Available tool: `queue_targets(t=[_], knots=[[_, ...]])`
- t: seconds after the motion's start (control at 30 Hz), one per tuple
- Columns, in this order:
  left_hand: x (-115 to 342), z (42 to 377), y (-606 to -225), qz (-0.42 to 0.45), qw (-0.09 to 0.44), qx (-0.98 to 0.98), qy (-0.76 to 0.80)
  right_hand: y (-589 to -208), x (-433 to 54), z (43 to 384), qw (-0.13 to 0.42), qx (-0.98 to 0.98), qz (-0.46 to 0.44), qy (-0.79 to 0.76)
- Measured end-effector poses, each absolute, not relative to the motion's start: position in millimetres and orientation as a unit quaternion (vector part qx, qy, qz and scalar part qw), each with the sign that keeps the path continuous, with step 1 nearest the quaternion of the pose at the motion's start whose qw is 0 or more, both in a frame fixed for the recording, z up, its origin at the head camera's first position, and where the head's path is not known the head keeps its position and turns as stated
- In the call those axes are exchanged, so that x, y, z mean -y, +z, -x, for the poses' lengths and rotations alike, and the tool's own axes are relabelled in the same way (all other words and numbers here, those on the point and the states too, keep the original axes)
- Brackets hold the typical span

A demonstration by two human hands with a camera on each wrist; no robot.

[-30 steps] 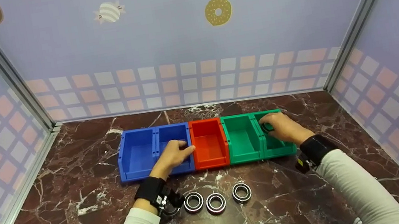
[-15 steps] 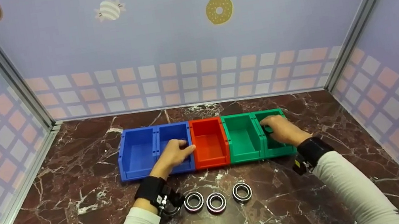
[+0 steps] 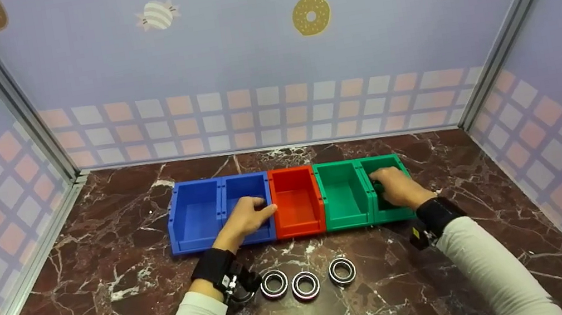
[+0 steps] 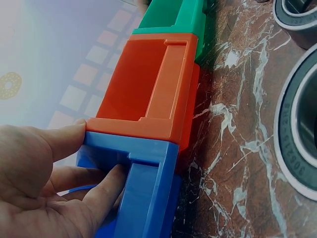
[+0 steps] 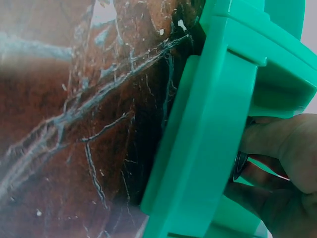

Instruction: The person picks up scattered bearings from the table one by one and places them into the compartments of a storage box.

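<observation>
Left hand (image 3: 246, 218): thumb and fingers apart on the blue bin (image 3: 244, 186), left of the red bin (image 3: 297, 208), perhaps steadying it.
Right hand (image 3: 399, 186): you pinch a bearing (image 5: 239, 165) inside the end green bin (image 3: 392, 214), right of the red bin, probably for control.
Loose bearings (image 3: 307, 296): nearer you than the red bin.

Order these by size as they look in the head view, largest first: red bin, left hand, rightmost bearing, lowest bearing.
1. Red bin
2. Left hand
3. Rightmost bearing and lowest bearing: these look too alike to rank.
</observation>
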State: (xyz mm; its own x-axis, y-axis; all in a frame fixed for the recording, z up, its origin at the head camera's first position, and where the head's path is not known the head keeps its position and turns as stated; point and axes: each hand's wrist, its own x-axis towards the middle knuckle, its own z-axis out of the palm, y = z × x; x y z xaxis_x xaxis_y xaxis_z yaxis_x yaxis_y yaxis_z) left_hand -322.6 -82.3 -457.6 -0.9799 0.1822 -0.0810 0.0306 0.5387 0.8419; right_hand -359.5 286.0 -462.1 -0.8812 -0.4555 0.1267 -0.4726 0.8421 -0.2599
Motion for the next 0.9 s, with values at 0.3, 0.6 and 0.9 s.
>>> queue_targets(t=[0.3,0.6,0.9], knots=[[82.3,322.6,-457.7,-0.052,0.083,-0.870,0.484,-466.1,-287.9,361.6,0.055,0.954,-0.258,0.142],[81.1,321.4,-459.1,-0.052,0.082,-0.866,0.491,-467.3,-285.4,359.3,0.038,0.959,-0.242,0.140],[81.1,321.8,-460.0,-0.048,0.078,-0.863,0.498,-468.6,-284.7,359.5,0.030,0.963,-0.233,0.132]])
